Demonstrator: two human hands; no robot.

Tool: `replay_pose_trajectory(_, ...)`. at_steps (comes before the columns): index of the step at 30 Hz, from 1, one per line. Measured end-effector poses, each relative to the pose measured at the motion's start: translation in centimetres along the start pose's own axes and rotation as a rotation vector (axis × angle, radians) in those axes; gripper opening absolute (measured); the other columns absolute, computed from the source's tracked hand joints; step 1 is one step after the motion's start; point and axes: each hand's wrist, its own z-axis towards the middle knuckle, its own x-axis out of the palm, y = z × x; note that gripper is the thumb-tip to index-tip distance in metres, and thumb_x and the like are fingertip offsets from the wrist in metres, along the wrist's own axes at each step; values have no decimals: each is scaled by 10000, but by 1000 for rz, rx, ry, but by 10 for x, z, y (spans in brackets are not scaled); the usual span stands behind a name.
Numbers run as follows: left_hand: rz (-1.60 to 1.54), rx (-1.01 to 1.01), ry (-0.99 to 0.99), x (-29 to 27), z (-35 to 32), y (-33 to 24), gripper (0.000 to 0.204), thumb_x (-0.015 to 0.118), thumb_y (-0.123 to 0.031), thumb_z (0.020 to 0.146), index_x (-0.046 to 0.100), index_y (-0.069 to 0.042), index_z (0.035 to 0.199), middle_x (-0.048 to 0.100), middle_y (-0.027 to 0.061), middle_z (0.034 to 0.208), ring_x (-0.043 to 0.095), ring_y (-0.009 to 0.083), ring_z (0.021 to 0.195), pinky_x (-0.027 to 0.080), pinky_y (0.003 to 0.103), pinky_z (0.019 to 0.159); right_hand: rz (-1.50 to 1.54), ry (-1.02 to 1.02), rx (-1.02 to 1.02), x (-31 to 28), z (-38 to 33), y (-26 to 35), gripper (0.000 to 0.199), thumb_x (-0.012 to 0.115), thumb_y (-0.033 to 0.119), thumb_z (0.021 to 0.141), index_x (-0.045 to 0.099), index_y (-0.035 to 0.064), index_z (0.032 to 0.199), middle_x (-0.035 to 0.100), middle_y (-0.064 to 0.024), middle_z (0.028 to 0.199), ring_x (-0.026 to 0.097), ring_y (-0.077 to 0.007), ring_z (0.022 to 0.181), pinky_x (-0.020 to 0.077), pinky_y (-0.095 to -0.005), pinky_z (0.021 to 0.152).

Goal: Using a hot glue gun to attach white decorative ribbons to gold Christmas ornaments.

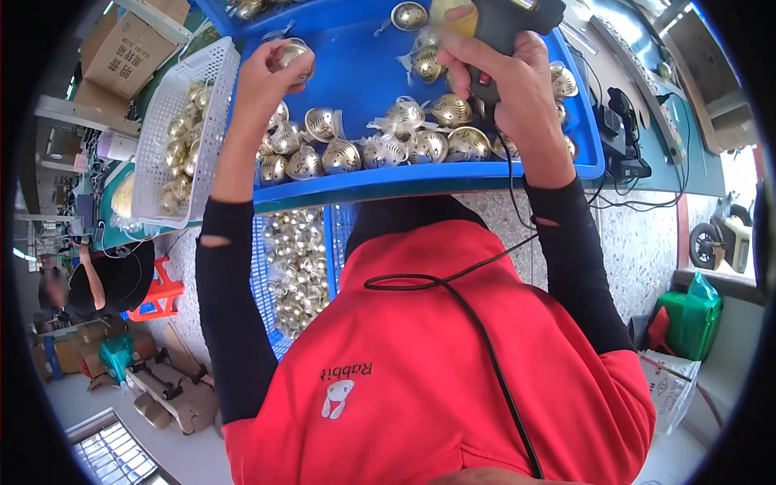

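My left hand (265, 81) holds one gold round bell (293, 55) up over the blue tray (453, 176). My right hand (505, 77) grips a black corded glue gun (505, 23) at the tray's far side, thumb on its trigger. Several gold bells (404, 139) with clear wrappers lie in rows on the tray between my hands. The gun's black cord (477, 319) runs down over my red apron. Black sleeves cover both forearms.
A white mesh basket (162, 121) with several gold bells stands left of the tray. Below the tray a blue crate (295, 267) holds more bells. Cardboard boxes sit far left, a person sits at the left edge, and a green bag (691, 319) stands at right.
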Motion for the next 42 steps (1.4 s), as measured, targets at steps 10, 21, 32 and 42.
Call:
replay_pose_trajectory(10,840,79,13,10,46,97,593,713,-328,706,524,-4,1165,555,236,1062,547,377,985,456,415,843,-164,2,-78,-20,9,-38,220,649,110,796,592,4,980,617,-82,719,521,-98,515,411,-234,473)
replay_pose_trajectory(21,1028,118,519,28,-33,17,454,570,-452,779,608,-78,1034,622,186,867,587,358,899,430,484,754,-190,-70,41,-11,10,-35,216,622,62,780,553,9,978,589,-88,676,490,-106,440,340,-221,443)
replay_pose_trajectory(32,-558,30,166,31,-30,-55,492,763,-178,718,530,15,1106,607,59,959,597,114,854,516,258,745,-200,-72,-74,4,12,-11,238,620,38,762,554,-4,987,586,-92,669,503,-110,464,380,-233,459)
replay_pose_trajectory(42,-415,184,105,33,-41,-79,500,753,-83,719,510,-13,1150,604,38,872,602,96,746,536,235,646,-308,65,-211,18,27,-13,299,667,121,769,565,-10,1018,592,-71,675,505,-86,524,393,-223,484)
